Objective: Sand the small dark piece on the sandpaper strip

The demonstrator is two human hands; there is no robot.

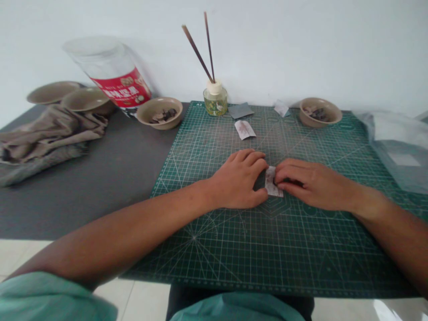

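At 12 o'clock, the white paper slip (272, 187) is thin and matt. At 6 o'clock, the green plastic cutting mat (277, 254) is smooth and matt. At 11 o'clock, the clear plastic jar (110, 71) is glossy. At 9 o'clock, the crumpled taupe cloth (43, 142) is matt.

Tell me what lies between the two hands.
In the head view, a small white paper piece lies between the left hand and right hand.

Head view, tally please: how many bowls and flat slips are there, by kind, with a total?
Tan bowls holding dark pieces: 2
Tan bowls showing no contents: 2
Whitish slips: 3
Grey slip: 1
Total: 8
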